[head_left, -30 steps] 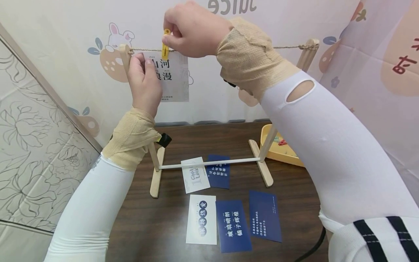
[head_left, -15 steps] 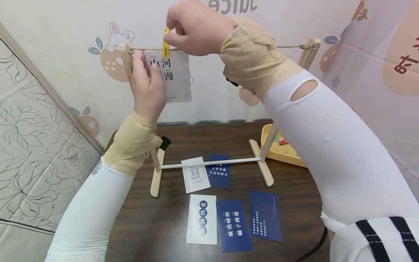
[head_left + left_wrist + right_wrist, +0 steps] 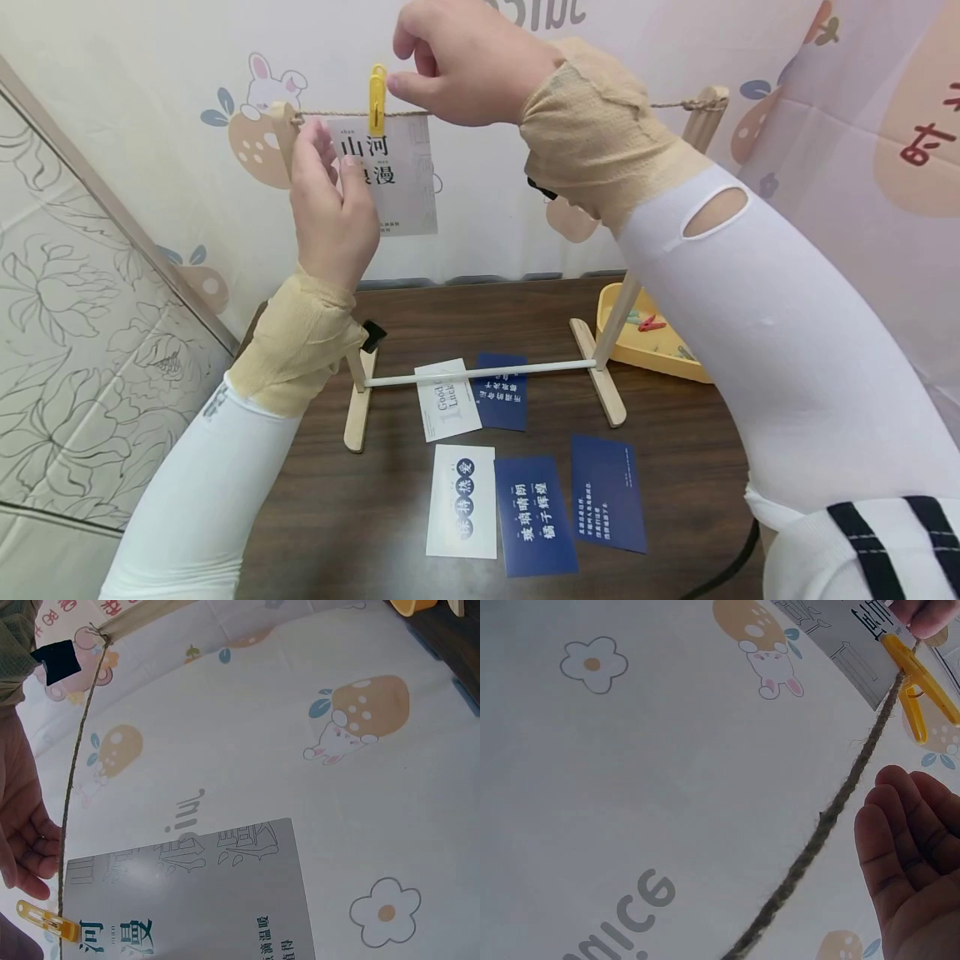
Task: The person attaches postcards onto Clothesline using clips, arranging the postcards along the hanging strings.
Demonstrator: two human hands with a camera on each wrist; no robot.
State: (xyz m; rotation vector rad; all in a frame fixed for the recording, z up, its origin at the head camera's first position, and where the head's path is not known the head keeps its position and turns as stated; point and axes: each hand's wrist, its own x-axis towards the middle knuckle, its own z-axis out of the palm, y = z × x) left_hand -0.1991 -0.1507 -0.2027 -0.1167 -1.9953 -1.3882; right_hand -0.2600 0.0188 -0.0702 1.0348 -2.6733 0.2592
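A yellow clothespin (image 3: 377, 100) clips a light grey card (image 3: 408, 179) with printed characters to a twine line (image 3: 330, 113). My right hand (image 3: 468, 67) is just right of the clothespin, apart from it, its fingers loosely bent and holding nothing. In the right wrist view, the clothespin (image 3: 916, 682) grips twine and card beyond my right fingers (image 3: 885, 825). My left hand (image 3: 330, 200) is at the card's left side, thumb in front and apart from the fingers. Whether it touches the card is hard to tell. The left wrist view shows the clothespin (image 3: 49, 922) on the twine.
The line spans a wooden stand with a left post (image 3: 285, 133), a right post (image 3: 705, 117) and a white crossbar (image 3: 540, 367). White cards (image 3: 461, 500) and blue cards (image 3: 536, 517) lie on the dark table (image 3: 337, 517). A yellow tray (image 3: 652, 358) with clothespins stands behind the right arm.
My right hand has let go of the yellow clothespin and moved slightly right. The clothespin stays on the line with the card. My left thumb and fingers have spread apart.
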